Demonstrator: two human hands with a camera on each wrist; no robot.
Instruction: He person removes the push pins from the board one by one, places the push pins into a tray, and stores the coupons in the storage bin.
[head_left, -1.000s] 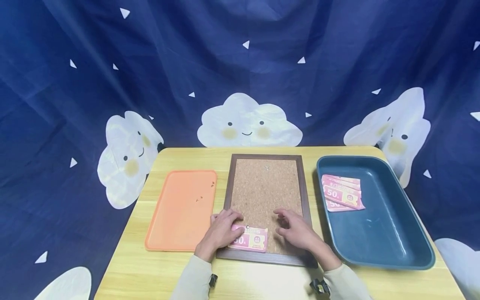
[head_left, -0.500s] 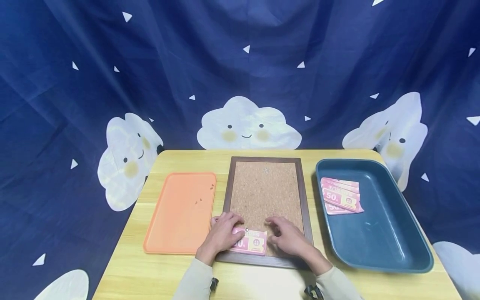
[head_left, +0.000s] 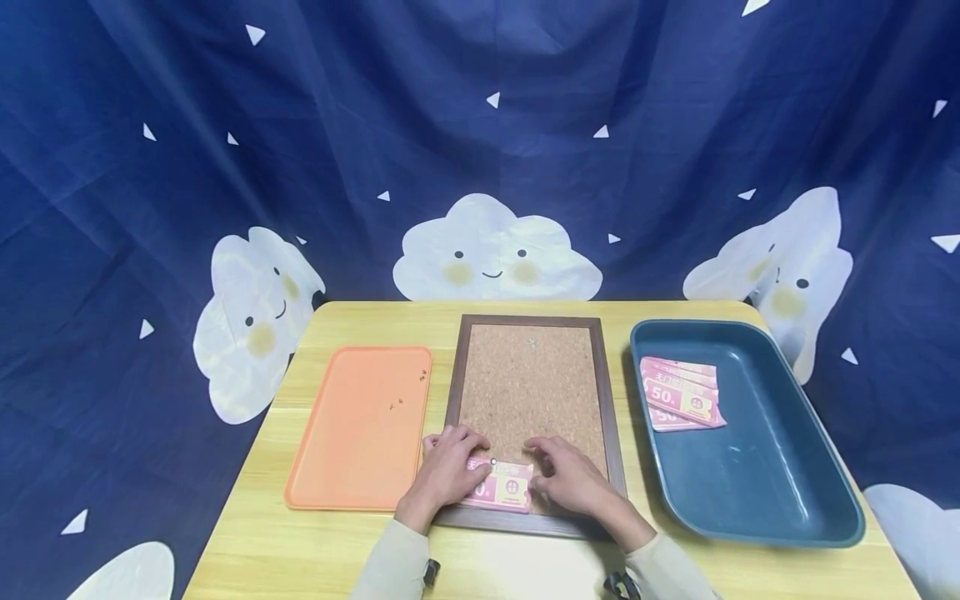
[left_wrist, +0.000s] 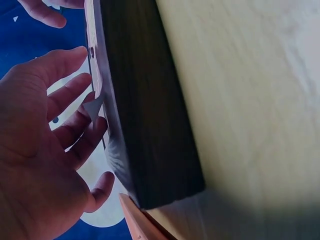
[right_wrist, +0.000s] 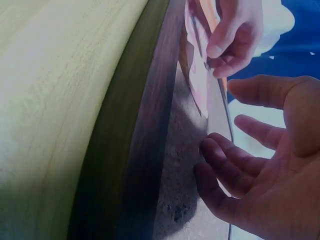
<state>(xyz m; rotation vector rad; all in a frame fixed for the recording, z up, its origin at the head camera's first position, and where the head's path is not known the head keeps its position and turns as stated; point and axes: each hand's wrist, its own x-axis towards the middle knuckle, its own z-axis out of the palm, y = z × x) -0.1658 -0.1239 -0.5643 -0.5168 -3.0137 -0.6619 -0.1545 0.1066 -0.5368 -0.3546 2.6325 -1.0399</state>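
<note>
A pink coupon marked 50 [head_left: 502,487] lies at the near end of a framed cork board [head_left: 534,383]. At its top edge sits a small round pin head [head_left: 493,461]. My left hand [head_left: 447,468] rests over the coupon's left part, fingers spread and loosely bent. In the left wrist view, its fingertips touch the coupon's edge, where a corner [left_wrist: 93,106] lifts. My right hand [head_left: 570,475] is just beyond the coupon's right end. Its fingers are loosely bent with nothing between them, the lower fingertips at the cork in the right wrist view.
On the left lies an orange tray [head_left: 360,450] with several tiny brown pieces [head_left: 423,377]. A deep blue bin [head_left: 757,467] stands at the right, holding several pink coupons [head_left: 678,396]. A small shiny clump [head_left: 533,342] is on the cork's far end.
My right hand has moved left, closer to the coupon's right end. The left hand stays over the coupon. The whole head view has shifted slightly down.
</note>
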